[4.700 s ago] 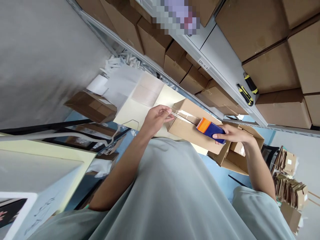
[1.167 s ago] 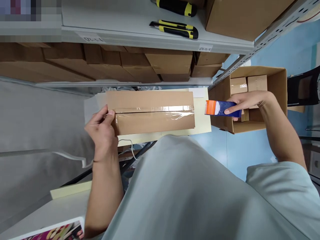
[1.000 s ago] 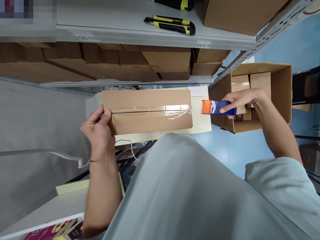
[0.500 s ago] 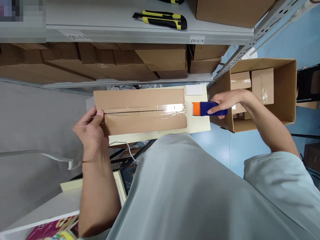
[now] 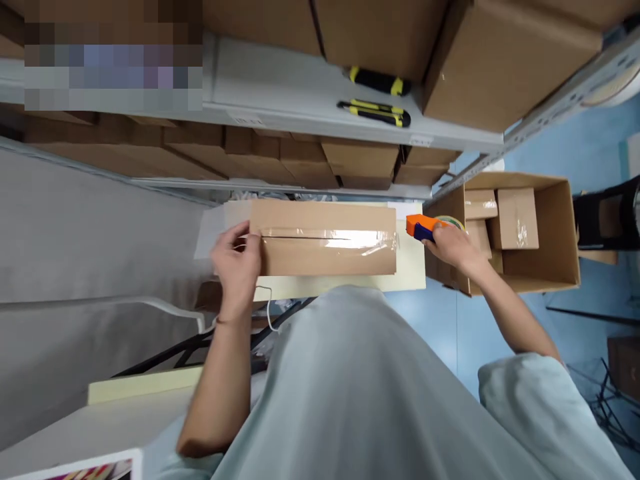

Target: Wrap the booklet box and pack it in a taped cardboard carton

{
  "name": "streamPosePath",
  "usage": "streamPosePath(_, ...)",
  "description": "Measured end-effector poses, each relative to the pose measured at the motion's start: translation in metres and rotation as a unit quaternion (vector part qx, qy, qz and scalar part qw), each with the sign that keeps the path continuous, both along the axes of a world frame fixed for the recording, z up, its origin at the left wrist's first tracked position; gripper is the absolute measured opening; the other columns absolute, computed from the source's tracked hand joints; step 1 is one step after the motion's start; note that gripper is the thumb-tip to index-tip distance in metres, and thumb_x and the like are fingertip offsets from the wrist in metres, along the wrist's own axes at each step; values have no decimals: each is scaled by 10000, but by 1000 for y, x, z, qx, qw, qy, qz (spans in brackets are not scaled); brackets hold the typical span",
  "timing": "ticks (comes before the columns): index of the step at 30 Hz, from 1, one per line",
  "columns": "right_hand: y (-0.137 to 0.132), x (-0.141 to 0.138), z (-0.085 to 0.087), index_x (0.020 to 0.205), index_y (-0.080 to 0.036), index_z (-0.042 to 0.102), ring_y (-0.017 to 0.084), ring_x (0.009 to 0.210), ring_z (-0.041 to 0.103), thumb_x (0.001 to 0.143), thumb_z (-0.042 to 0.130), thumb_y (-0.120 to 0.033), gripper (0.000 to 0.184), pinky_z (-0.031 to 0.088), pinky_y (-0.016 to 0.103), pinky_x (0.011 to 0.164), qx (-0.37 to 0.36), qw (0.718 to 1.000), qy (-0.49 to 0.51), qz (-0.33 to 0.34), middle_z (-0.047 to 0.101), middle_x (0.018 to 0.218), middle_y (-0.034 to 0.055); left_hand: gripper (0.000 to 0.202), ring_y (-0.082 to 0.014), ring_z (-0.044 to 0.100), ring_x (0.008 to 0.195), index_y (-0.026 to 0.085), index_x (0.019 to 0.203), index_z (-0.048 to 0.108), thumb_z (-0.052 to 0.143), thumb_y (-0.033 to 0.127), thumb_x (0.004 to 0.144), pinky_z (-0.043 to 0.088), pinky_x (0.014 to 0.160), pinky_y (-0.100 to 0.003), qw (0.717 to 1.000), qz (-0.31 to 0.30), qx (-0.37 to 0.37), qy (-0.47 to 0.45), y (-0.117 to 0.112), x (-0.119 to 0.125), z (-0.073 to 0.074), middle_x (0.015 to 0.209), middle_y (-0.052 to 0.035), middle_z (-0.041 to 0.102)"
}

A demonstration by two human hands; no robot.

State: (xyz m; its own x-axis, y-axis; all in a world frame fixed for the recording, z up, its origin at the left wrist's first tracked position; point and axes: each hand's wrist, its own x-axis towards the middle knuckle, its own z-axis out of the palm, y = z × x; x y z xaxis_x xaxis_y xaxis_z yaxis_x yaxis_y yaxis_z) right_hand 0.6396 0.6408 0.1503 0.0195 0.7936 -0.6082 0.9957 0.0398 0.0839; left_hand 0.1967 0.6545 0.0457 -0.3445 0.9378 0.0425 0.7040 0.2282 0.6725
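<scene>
A long cardboard box (image 5: 327, 239) lies on a pale yellow table (image 5: 410, 270), its top seam covered by a strip of clear tape (image 5: 330, 239). My left hand (image 5: 239, 261) presses on the box's left end, fingers curled over the edge. My right hand (image 5: 447, 243) grips an orange and blue tape dispenser (image 5: 419, 227) just off the box's right end.
An open carton (image 5: 550, 230) holding smaller taped boxes stands on the blue floor to the right. Metal shelving behind carries cardboard boxes (image 5: 350, 160) and two yellow-black utility knives (image 5: 375, 113). A grey wall is on the left; another pale table (image 5: 140, 385) lies lower left.
My right hand has turned the dispenser and drawn it slightly right of the box end. My left hand stays at the box's left end. The camera view has shifted downward.
</scene>
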Motion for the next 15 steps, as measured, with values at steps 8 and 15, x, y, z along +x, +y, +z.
streamPosePath(8,55,-51,60,1377,-37,515,415,1028,787,1141,451,-447,477,550,432,823,168,986,-19,-8,783,1121,277,389,-307,625,1362,213,1396,700,561,245,1034,496,1223,-520,967,-175,184,-31,31,73,84,1408,-128,704)
streamPosePath(15,166,-149,85,1379,-93,444,355,1042,762,1068,466,-313,382,561,399,870,214,957,144,136,772,1173,236,470,-304,573,1490,180,1476,679,520,154,1034,498,1250,-521,926,-284,244,-47,99,108,130,1548,-141,666)
